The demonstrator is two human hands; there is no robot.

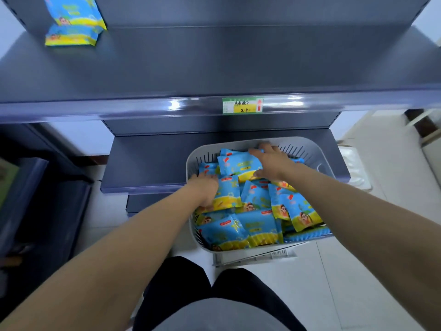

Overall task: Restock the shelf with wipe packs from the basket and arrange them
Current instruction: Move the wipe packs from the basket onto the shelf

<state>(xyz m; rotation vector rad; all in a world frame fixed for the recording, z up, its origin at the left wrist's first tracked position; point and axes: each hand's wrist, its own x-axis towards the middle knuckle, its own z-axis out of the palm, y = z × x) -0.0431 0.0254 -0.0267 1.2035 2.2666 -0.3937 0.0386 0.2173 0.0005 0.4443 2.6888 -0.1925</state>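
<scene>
A grey slotted basket (pixel 317 161) sits on a low shelf and holds several blue-and-yellow wipe packs (pixel 257 225). My left hand (pixel 206 187) reaches into the basket's left side, its fingers curled over a pack (pixel 226 194). My right hand (pixel 272 161) lies with spread fingers on a pack (pixel 238 164) at the back of the pile, thumb under its near edge. On the dark upper shelf (pixel 214 63), at the far left, one pack (pixel 75 10) stands against the back and another (pixel 71 35) lies flat in front of it.
A green and yellow price tag (pixel 243 105) sits on the upper shelf's front rail. The low shelf (pixel 148 161) extends left of the basket. A dark unit (pixel 35 199) stands at left, white floor tiles (pixel 358 271) lie below, and my dark trousers (pixel 214 290) show at the bottom.
</scene>
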